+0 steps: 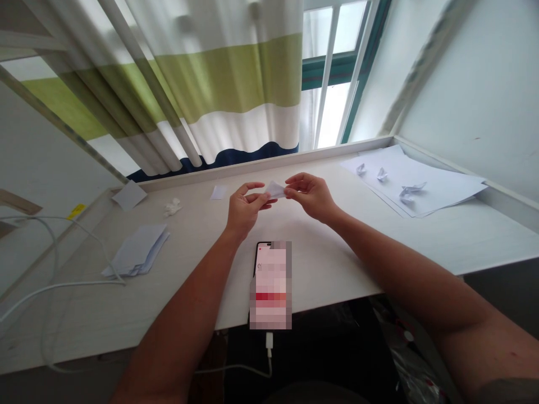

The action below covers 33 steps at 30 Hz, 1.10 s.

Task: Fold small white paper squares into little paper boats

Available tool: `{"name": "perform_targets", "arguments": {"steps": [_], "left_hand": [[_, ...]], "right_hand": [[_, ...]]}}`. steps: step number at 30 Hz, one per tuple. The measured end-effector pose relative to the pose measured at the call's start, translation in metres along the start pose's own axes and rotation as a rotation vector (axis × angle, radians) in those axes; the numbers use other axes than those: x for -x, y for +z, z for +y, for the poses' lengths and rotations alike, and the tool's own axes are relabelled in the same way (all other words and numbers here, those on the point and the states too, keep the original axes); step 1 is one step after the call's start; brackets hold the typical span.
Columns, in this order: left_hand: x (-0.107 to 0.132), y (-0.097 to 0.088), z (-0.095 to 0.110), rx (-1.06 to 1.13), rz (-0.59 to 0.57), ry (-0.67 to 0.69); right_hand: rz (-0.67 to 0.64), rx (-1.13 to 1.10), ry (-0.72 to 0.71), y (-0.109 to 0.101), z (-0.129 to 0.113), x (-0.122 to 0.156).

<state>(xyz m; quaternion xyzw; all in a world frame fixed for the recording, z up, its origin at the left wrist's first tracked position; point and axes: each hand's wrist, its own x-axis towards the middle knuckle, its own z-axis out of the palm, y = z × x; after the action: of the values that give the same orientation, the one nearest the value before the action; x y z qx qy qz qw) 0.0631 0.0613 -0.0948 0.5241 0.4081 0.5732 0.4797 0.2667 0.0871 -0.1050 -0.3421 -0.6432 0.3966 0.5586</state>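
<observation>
Head view: my left hand (244, 212) and right hand (310, 196) hold a small folded piece of white paper (274, 189) in the air above the table (337, 252), just beyond my phone (270, 286). Both hands are nearly closed, each thumb and its fingertips pinching one end of the paper, while the lower fingers of my left hand curl loosely. The paper should handle as very light, thin and soft, and a hard squeeze could crush its creases, so a gentle pinch at the ends suits it best. Its long axis lies nearly level, running from hand to hand across the view; my fingers hide both ends, so I cannot tell which way it points. To the right, small paper boats (382, 174) sit on loose white sheets (438, 188).
</observation>
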Motion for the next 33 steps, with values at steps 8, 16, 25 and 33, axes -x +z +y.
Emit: {"name": "perform_targets", "arguments": {"steps": [8,16,25,33], "left_hand": [[0.0002,0.0018,-0.0014,-0.024,0.002,0.012],[-0.0021,-0.0018,-0.0019,-0.013,0.075,0.019],[0.0005,0.0001,-0.0007,-0.001,-0.013,0.029],[0.0021,-0.0003,0.0036,-0.038,-0.075,0.044]], "right_hand": [[-0.019,-0.115,0.034,-0.001,0.0019,-0.001],[-0.029,-0.159,0.131,-0.0034,-0.0042,-0.0026],[-0.129,-0.131,0.133,0.003,-0.0009,0.0027],[-0.124,-0.103,0.109,0.0023,-0.0052,0.002]]}}
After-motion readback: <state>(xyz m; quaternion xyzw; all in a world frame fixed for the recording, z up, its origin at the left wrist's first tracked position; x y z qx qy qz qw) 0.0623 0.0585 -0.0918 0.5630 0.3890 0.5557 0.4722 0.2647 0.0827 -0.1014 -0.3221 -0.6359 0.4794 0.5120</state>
